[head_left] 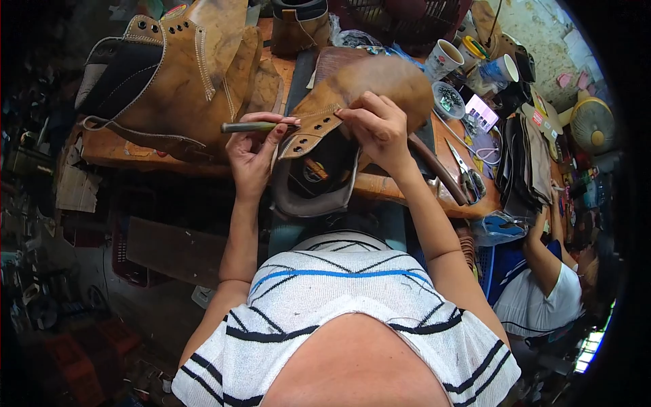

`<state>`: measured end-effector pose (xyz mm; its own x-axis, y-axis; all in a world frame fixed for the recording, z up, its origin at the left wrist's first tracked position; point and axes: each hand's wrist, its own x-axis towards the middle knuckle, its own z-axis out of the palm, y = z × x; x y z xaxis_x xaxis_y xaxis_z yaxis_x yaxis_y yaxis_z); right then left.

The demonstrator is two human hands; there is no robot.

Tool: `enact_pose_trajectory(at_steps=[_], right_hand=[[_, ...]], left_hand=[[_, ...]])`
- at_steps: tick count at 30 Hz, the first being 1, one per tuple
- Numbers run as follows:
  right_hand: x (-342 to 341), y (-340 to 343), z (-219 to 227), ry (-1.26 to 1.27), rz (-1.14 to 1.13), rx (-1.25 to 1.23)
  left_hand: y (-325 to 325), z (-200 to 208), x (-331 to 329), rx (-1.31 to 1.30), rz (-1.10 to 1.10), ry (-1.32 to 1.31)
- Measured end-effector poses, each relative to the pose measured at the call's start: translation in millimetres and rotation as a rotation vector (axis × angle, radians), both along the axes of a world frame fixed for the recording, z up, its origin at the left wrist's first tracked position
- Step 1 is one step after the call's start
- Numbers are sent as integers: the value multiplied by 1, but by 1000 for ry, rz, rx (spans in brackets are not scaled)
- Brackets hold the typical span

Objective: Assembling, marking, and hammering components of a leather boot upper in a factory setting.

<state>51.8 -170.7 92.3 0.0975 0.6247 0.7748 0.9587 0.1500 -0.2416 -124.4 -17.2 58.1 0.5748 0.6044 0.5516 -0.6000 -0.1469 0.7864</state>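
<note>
A brown leather boot upper (390,76) lies before me on the bench edge, its dark padded collar toward my body. A row of dark eyelets runs along its stitched lacing flap (313,132). Around a slim, greenish-grey rod-shaped tool (247,127), the fingers of my left hand (252,152) are closed, touching the flap's left edge. At the far end of the eyelet row, my right hand (381,125) pinches with thumb and fingertips against the leather. Whatever is between those fingertips is too small or hidden to make out.
Stacked brown boot uppers (146,102) fill the bench's left side. On the right are a tub of small dark pieces (449,100), paper cups (444,60), scissors (464,173), a curved brown handle (437,169) and layered leather pieces (525,159). Another person's arm (542,254) shows at right.
</note>
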Motion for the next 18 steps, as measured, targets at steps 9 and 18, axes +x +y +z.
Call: enact_pose_trajectory(at_steps=[9,18], right_hand=[[-10,-4,-58,376,-43,-326],[6,-14,-33,317,97,-610]], left_hand=[[26,-4,24,-138,-332,280],[34,-24,48,-79,-408,508]])
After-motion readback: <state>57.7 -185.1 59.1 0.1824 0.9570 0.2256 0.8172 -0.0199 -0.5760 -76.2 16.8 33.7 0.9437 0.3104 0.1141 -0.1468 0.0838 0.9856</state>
